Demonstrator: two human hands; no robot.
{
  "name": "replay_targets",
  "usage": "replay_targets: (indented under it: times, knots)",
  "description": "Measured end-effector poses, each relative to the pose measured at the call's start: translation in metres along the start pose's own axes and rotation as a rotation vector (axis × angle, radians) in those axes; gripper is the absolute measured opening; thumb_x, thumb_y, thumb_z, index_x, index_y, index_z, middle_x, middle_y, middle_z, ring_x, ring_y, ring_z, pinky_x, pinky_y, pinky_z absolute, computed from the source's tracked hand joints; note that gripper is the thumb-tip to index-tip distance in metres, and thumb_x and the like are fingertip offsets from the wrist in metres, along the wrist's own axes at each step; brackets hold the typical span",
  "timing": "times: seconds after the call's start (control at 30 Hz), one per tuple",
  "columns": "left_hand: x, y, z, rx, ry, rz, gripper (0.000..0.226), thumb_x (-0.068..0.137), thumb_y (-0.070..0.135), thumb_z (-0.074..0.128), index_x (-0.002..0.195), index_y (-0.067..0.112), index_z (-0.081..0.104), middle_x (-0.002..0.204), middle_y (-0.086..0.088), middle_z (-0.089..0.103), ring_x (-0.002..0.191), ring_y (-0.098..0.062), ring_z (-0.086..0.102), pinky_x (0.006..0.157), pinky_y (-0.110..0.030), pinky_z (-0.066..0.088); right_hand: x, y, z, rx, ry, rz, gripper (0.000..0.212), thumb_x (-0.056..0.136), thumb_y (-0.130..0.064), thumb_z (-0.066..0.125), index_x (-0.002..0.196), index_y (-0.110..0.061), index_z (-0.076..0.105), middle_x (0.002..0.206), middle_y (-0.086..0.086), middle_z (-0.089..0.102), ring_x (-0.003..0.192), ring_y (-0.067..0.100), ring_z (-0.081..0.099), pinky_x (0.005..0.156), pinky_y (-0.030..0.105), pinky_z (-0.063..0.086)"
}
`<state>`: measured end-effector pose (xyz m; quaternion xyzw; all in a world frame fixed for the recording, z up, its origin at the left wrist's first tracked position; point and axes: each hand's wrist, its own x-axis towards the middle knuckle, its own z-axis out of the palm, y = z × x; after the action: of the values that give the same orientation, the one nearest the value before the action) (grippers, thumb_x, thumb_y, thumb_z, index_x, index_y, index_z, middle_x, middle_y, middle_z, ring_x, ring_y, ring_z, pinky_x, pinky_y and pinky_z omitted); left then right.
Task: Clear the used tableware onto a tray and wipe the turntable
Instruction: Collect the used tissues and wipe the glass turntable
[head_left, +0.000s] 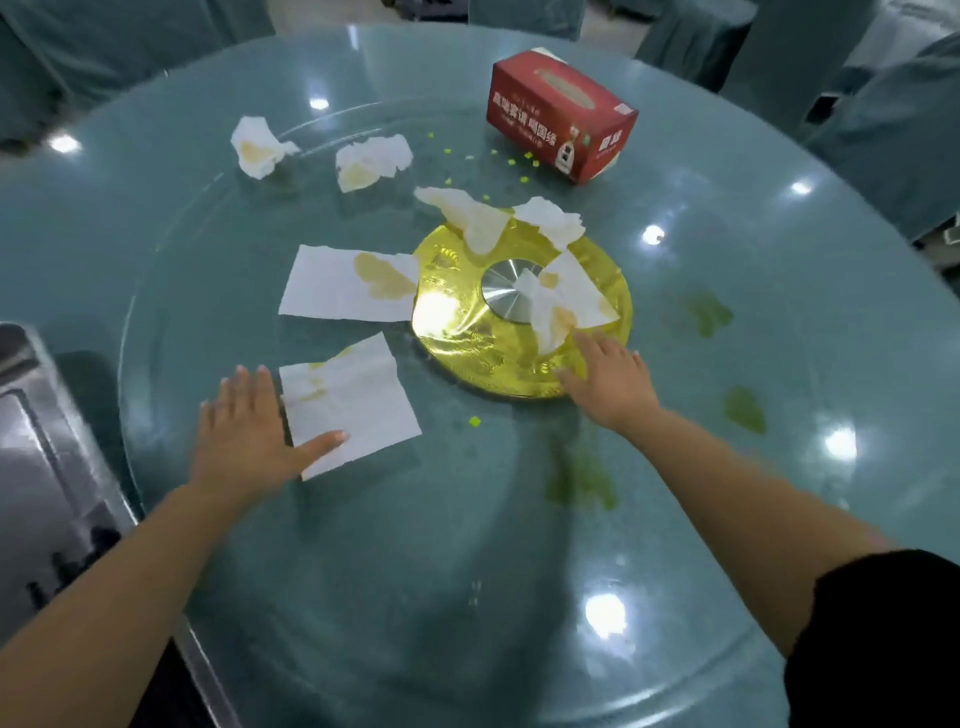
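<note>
The round glass turntable (467, 545) fills the view, with a gold hub (452, 338) and silver cap (506, 291) at its middle. Several stained white napkins lie on it. My left hand (244, 436) lies flat with fingers spread beside a flat napkin (348, 400), thumb on its near edge. My right hand (610, 379) reaches to the hub's near rim, fingertips touching a crumpled napkin (563, 301); whether it grips the napkin I cannot tell. Green smears (582, 478) and green crumbs (474, 421) mark the glass.
A red tissue box (561, 114) stands at the far right of the turntable. Another flat napkin (348, 283) lies left of the hub, two crumpled ones (260, 148) farther back. A metal trolley (36, 467) is at the left edge. Covered chairs ring the table.
</note>
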<state>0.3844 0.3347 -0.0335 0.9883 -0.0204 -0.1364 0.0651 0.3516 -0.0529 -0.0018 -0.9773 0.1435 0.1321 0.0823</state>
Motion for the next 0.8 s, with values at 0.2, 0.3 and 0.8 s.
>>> replay_targets:
  times: [0.2, 0.3, 0.8]
  knots:
    - [0.004, -0.007, 0.024, 0.007, 0.072, 0.062, 0.125, 0.063, 0.092, 0.010, 0.150, 0.002, 0.018, 0.157, -0.016, 0.017, 0.146, -0.029, 0.013, 0.117, -0.049, 0.016, 0.074, -0.023, -0.003, -0.060, -0.104, 0.024, 0.072, 0.089, -0.072, 0.020, 0.150, -0.038, 0.004, 0.161, 0.000, -0.001, 0.145, 0.036, 0.007, 0.115, 0.057, 0.005]
    - [-0.007, -0.003, 0.028, -0.002, 0.132, 0.075, 0.112, 0.075, 0.083, 0.013, 0.147, -0.001, 0.025, 0.152, -0.020, 0.029, 0.143, -0.033, 0.024, 0.114, -0.051, 0.024, 0.082, -0.040, 0.004, -0.104, -0.116, 0.016, 0.081, 0.084, -0.078, 0.013, 0.151, -0.033, 0.008, 0.160, 0.002, 0.002, 0.144, 0.040, 0.007, 0.114, 0.054, 0.009]
    - [-0.066, 0.009, 0.022, 0.058, 0.052, 0.142, 0.117, 0.069, 0.089, 0.004, 0.151, 0.007, 0.021, 0.155, -0.013, 0.027, 0.143, -0.029, 0.025, 0.116, -0.047, 0.022, -0.067, -0.119, 0.033, 0.211, -0.122, -0.579, 0.058, 0.100, -0.043, 0.038, 0.146, -0.009, 0.031, 0.156, 0.012, 0.021, 0.144, 0.026, 0.019, 0.115, 0.033, 0.009]
